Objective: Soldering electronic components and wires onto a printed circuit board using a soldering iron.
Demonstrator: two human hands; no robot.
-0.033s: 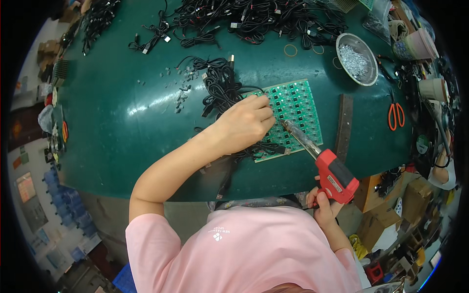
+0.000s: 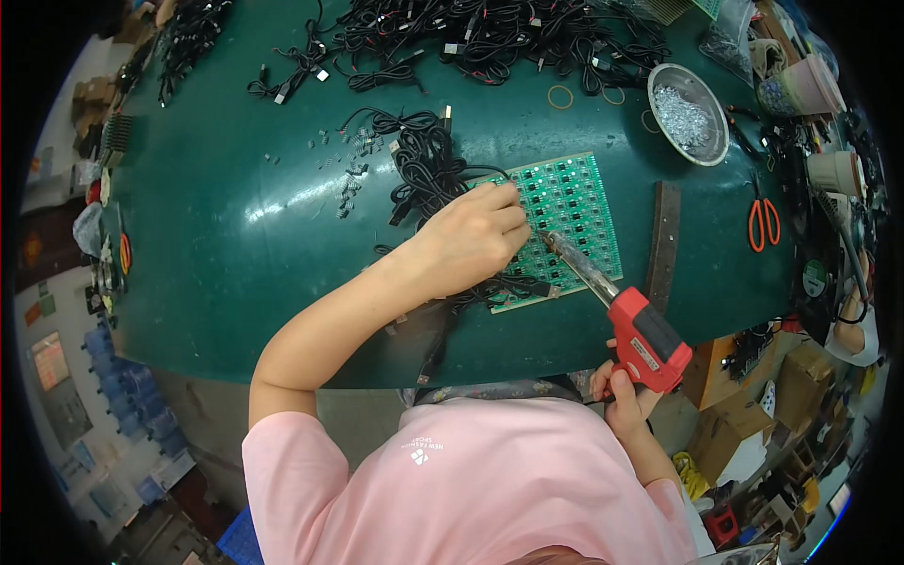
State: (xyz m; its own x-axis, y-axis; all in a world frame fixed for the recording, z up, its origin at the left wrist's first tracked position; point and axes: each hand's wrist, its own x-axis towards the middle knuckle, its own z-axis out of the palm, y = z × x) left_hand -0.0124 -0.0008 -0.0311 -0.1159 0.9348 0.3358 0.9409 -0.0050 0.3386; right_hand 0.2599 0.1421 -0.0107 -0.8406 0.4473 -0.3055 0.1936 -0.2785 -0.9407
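Observation:
My right hand [image 2: 621, 394] grips the handle of a red and black soldering gun [image 2: 650, 341]. Its metal barrel slants up and left, with the tip at a green circuit board panel [image 2: 603, 231] filled with rows of small dark parts. My left hand [image 2: 476, 231] lies over the panel's left side, fingers pinched close to the soldering tip. A black cable [image 2: 485, 169] curves from a bundle in under these fingers; the fingertips' exact hold is hidden. The bundle of black USB cables [image 2: 424, 165] rests left of the panel, and more cable ends [image 2: 527, 284] lie across its lower edge.
A metal bowl [image 2: 711, 141] of small shiny pieces stands at the upper right, near orange-handled scissors [image 2: 764, 224]. Right of the panel lies a dark flat bar [image 2: 664, 245]. Small metal parts [image 2: 350, 184] are scattered left of the bundle. A large cable heap [image 2: 490, 38] covers the far side.

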